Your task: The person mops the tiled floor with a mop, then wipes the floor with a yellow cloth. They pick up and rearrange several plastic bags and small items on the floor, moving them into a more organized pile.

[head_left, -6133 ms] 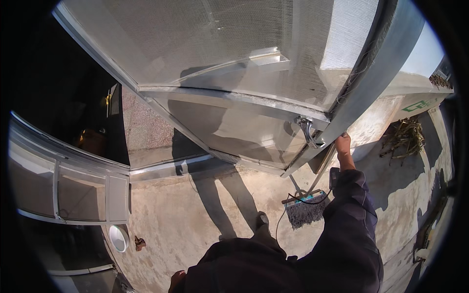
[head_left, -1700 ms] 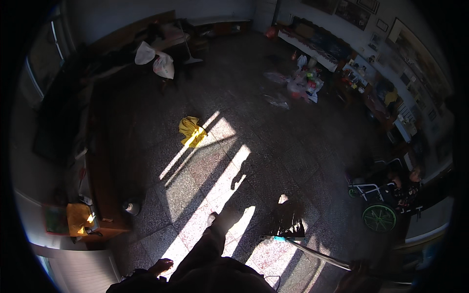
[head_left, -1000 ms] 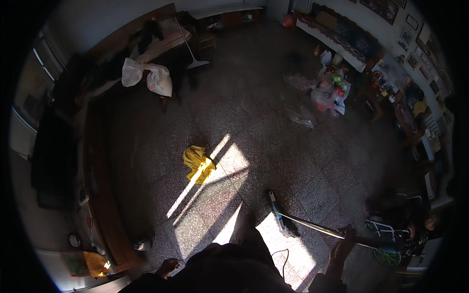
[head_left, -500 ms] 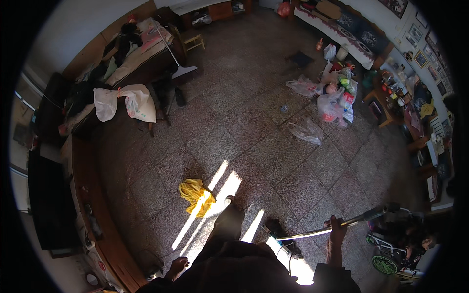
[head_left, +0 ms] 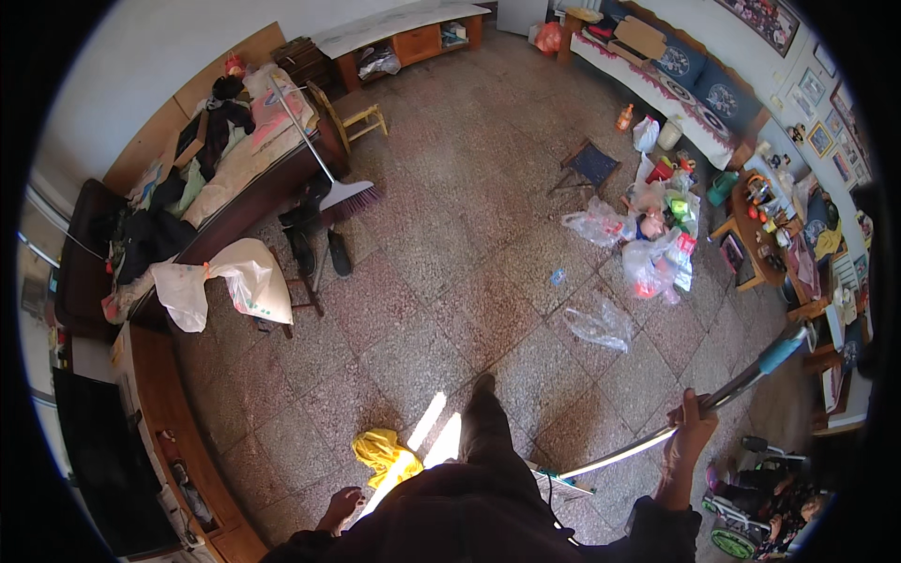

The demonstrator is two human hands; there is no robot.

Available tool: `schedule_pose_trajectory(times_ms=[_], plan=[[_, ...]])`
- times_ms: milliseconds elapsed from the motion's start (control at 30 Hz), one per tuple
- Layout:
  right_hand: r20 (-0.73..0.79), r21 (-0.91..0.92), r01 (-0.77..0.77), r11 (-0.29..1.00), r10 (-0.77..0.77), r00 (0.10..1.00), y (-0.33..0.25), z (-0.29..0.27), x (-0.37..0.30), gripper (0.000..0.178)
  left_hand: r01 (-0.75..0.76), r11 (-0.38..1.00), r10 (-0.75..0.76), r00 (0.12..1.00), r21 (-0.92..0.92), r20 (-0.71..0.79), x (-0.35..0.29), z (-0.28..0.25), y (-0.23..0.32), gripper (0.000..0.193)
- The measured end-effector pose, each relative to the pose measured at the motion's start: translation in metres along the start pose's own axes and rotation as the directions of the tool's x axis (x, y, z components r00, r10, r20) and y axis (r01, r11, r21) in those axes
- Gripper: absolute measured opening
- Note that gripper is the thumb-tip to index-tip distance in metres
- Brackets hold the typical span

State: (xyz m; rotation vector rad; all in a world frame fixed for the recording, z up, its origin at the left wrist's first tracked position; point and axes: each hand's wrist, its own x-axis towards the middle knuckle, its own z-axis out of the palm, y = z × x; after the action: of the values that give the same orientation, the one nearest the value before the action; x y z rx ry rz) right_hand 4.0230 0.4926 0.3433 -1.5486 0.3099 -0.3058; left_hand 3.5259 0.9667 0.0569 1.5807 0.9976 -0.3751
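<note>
My right hand [head_left: 690, 433] is wrapped round the metal pole of a flat mop [head_left: 624, 450]. The pole has a blue grip at its upper end, which points to the right. Its thin, flat head lies low by my legs, partly hidden by my body. My left hand [head_left: 343, 507] hangs at my left side with its fingers loosely apart and nothing in it. On the floor just ahead of that hand lies a crumpled yellow plastic bag or cloth [head_left: 380, 452]. One of my legs is stretched forward on the tiles.
Plastic bags of goods [head_left: 652, 253] lie at the right near a folding stool [head_left: 593, 166]. A broom [head_left: 347, 195] leans by the bed at the left, near a white sack [head_left: 249, 281]. A person sits in a wheelchair [head_left: 737, 541] at lower right.
The view has shifted, so the floor things sit lower in it. My leg reaches farther forward. My right hand still grips the mop, whose blue grip now shows clearly.
</note>
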Motion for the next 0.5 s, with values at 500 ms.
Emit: schedule_pose_trajectory(times_ms=[500], plan=[[0.383, 0.468, 0.279, 0.839, -0.476, 0.791, -0.128, 0.355, 0.199, 0.023, 0.041, 0.997, -0.044, 0.998, -0.063, -0.052, 0.237, -0.065, 0.24, 0.037]])
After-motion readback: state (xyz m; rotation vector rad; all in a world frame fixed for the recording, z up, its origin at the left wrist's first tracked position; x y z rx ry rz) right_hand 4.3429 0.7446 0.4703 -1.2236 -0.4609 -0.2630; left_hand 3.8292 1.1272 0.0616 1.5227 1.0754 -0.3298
